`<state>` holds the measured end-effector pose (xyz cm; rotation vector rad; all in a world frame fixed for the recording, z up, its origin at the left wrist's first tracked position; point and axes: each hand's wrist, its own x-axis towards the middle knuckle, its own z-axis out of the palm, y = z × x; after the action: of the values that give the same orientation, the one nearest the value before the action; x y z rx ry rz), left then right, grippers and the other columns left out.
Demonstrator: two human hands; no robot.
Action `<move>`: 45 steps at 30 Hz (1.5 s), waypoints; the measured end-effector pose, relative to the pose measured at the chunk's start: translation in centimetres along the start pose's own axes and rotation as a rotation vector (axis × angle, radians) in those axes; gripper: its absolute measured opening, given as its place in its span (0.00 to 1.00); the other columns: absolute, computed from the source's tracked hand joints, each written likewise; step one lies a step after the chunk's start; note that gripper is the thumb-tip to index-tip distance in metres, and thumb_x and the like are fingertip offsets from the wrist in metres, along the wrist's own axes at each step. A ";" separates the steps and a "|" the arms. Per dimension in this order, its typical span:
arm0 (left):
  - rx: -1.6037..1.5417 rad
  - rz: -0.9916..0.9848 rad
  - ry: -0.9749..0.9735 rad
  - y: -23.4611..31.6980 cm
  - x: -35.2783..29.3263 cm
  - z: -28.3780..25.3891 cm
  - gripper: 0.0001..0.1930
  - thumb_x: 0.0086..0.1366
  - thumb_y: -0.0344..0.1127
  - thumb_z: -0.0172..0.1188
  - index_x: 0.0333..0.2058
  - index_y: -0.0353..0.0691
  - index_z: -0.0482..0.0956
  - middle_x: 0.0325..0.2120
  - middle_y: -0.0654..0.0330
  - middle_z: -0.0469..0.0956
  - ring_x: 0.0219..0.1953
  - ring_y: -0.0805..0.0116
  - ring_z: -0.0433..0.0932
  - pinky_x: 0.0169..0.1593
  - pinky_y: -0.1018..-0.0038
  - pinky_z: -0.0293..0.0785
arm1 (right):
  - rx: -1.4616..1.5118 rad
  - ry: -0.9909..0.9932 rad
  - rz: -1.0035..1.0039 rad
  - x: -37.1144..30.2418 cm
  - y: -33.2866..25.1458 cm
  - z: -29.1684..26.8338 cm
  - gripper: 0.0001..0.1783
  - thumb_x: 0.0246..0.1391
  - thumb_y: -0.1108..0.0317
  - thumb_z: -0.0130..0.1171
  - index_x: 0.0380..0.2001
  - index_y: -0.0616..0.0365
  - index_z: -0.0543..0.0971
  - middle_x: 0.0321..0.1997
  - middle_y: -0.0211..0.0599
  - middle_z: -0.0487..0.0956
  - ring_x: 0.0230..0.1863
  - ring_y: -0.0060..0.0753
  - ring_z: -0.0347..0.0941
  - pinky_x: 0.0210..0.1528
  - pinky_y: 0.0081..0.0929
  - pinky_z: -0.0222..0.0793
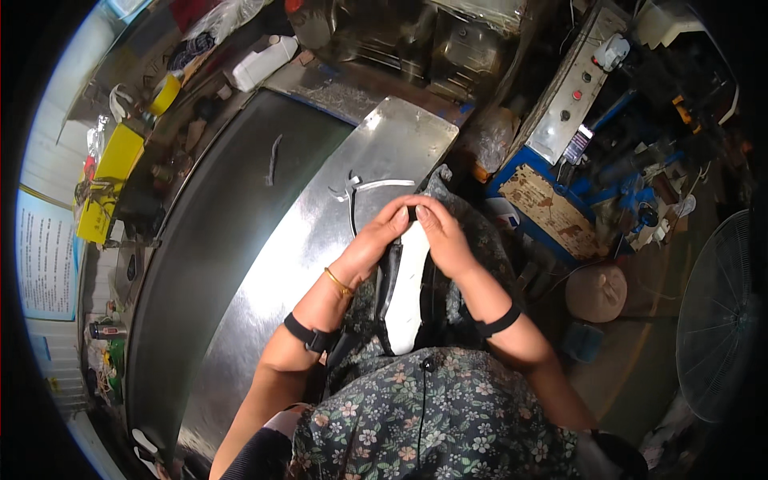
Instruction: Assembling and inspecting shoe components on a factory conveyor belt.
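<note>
The left hand [382, 234] and the right hand [446, 244] meet at the 12 o'clock end of a white, sole-shaped piece [406, 292] with black material along its sides. The thumbs press side by side on its dark tip, and the fingers curl around the far end. The piece lies lengthwise in the middle of the view, above the lap, just beside the table's edge; the clock positions that follow are taken from it.

The table [404, 132] has a bare, shiny metal top that runs from 12 round to 8 o'clock, scuffed toward its far corner. Thin curled strips [384, 184] in white and black lie on it at 11. Beyond its left edge a dark, smooth belt [192, 256] curves along, with one dark scrap [274, 160] on it between 10 and 11.

A cluttered shelf flanks the belt: a white jug [264, 62] at 11, a yellow tape roll [165, 94] at 10, a yellow box [112, 184] nearer 9. A pale blue printed sheet [46, 256] hangs on the wall at 9.

At 1 to 2 stands a control panel [560, 116] with buttons, above a blue frame holding a worn board [552, 208]. A round stool [596, 292] and a large fan [720, 316] are at 3. A dark floral apron [432, 408] fills 6 o'clock.
</note>
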<state>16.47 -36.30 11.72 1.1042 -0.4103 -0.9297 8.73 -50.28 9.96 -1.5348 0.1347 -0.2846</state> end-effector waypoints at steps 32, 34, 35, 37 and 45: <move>0.430 0.175 0.829 -2.7 -9.9 -10.6 0.15 0.63 0.31 0.63 0.48 0.36 0.77 0.56 0.50 0.71 0.59 0.60 0.70 0.62 0.65 0.64 | -0.551 0.270 -0.304 -7.7 3.5 -11.2 0.26 0.61 0.56 0.50 0.56 0.63 0.69 0.54 0.39 0.76 0.56 0.36 0.72 0.62 0.32 0.63; 0.475 0.100 0.902 -2.7 -12.4 -11.1 0.15 0.63 0.31 0.63 0.48 0.36 0.77 0.56 0.51 0.71 0.60 0.60 0.69 0.62 0.63 0.64 | 0.812 0.188 0.237 3.0 0.6 -9.1 0.24 0.60 0.55 0.51 0.52 0.63 0.73 0.52 0.38 0.78 0.56 0.36 0.71 0.62 0.32 0.63; 0.511 0.027 0.945 -2.7 -14.0 -11.2 0.16 0.63 0.31 0.63 0.49 0.36 0.76 0.57 0.51 0.70 0.60 0.59 0.68 0.63 0.62 0.64 | 0.838 0.229 0.226 7.8 0.4 -8.0 0.24 0.58 0.54 0.52 0.49 0.62 0.76 0.51 0.38 0.79 0.55 0.36 0.72 0.60 0.32 0.65; 0.515 0.054 0.977 -3.8 -15.9 -11.9 0.16 0.63 0.31 0.62 0.49 0.37 0.76 0.57 0.51 0.70 0.60 0.59 0.68 0.63 0.61 0.64 | 0.758 0.263 0.170 16.2 0.7 -7.7 0.25 0.59 0.54 0.52 0.51 0.61 0.75 0.52 0.38 0.78 0.54 0.35 0.73 0.59 0.33 0.66; 1.017 0.004 0.780 -1.0 -9.0 -15.2 0.22 0.59 0.39 0.63 0.52 0.37 0.76 0.59 0.40 0.66 0.61 0.45 0.67 0.62 0.63 0.64 | -0.536 0.390 -0.195 34.1 12.9 -7.9 0.24 0.50 0.75 0.56 0.53 0.65 0.74 0.53 0.55 0.77 0.55 0.45 0.74 0.57 0.33 0.68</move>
<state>21.48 -20.41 5.72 2.2660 -0.2122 -0.1662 40.60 -66.77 -0.05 -2.0126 0.3933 -0.7492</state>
